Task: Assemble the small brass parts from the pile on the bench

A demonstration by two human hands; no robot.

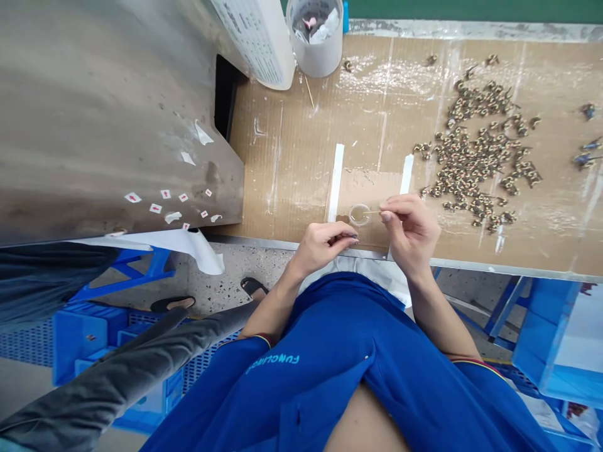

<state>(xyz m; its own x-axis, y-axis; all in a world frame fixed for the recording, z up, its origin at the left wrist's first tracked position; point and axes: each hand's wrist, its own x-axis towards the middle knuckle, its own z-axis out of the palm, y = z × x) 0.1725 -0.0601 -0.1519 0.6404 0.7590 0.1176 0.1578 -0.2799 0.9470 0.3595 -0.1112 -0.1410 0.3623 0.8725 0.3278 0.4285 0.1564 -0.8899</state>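
My right hand (413, 232) pinches a thin, straight, wood-coloured stick (374, 212) between thumb and forefinger, its far end at a small, round, clear dish (359, 215). My left hand (325, 247) curls just beside the dish, fingertips drawn together; whether they grip anything, I cannot tell. The dish sits between two white tape strips (336, 182) on brown cardboard (292, 157), faintly ribbed and glossy. Rightward lie scattered small, knobbly, brown-and-cream pieces (471, 164).
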